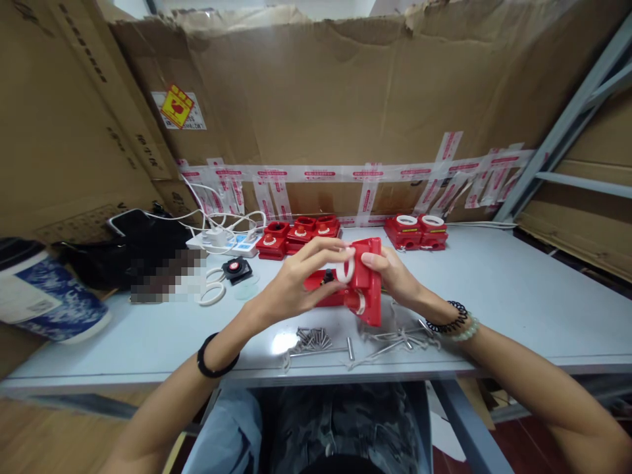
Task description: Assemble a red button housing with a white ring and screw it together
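Note:
Above the table, my right hand (399, 275) grips a red plastic housing cover (368, 299) tilted on its side, thumb on its face. My left hand (301, 273) pinches a white ring (345, 270) against the cover's near-left side; whether it is seated there I cannot tell. Behind my left fingers lies another red housing piece (320, 297), partly hidden, with a small black part by it. Below my hands are a pile of screws (315, 338), a T-shaped metal bar (320, 352) and several metal rods with strings (407, 337).
To the left lie white rings (212, 293), a black part with a red centre (236, 268) and a clear disc (246, 290). Red housings (299, 234) and ring-topped ones (417, 232) stand behind. A power strip (232, 245), black bag (133, 247) and cup (54, 289) are farther left.

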`<state>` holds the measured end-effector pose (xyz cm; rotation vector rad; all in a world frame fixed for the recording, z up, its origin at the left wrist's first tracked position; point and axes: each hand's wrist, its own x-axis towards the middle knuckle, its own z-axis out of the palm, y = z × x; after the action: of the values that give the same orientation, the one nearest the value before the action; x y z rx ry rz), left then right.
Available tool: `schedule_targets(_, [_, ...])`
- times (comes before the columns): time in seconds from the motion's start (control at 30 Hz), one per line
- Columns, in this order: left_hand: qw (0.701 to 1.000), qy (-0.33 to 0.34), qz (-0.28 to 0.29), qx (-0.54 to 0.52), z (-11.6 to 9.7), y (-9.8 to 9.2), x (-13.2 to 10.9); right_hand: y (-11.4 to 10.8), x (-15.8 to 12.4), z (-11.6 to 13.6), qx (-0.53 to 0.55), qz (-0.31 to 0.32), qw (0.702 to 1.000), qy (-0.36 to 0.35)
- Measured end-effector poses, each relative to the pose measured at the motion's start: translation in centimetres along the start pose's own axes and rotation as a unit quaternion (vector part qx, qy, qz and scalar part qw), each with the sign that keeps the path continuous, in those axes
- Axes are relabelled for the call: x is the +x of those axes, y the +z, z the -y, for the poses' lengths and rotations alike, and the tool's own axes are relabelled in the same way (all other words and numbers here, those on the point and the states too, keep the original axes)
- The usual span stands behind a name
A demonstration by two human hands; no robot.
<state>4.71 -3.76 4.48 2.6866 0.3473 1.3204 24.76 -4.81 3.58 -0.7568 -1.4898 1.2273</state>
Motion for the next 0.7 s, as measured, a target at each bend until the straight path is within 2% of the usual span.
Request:
schedule_targets(0.07, [0.998,0.054,0.022,0.016,-0.05,-0.23,0.02,-0.15,0.00,-0.23,0.037,0.034,0.998,0.039])
schedule_targets(0.13, [0.997,0.061,0.035,0.012,-0.05,-0.38,0.08,-0.29,0.04,-0.27,0.051,0.048,0.997,0.042])
schedule_targets(0.33, [0.995,-0.094,-0.016,-0.032,0.00,-0.15,0.17,-0.26,0.14,0.16,-0.046,0.015,0.998,-0.043])
schedule_targets(0.37, [0.996,-0.089,-0.010,-0.027,-0.02,-0.14,0.16,-0.21,0.12,0.15,-0.052,0.011,0.998,-0.042])
schedule_targets(0.5, [0.999,0.020,0.026,0.005,-0.14,-0.21,0.14,-0.07,0.00,-0.02,-0.019,0.015,1.000,0.005])
schedule_targets(0.53, [0.999,0.028,0.029,0.000,-0.16,-0.18,0.13,-0.04,-0.02,-0.02,-0.015,0.018,1.000,0.009])
schedule_targets(0.57, [0.999,0.018,0.024,-0.013,-0.16,-0.13,0.12,-0.01,-0.04,0.01,-0.017,0.018,1.000,0.005])
schedule_targets(0.7, [0.994,-0.095,-0.024,-0.053,-0.07,0.09,0.07,0.07,-0.02,0.19,-0.050,0.012,0.998,-0.035])
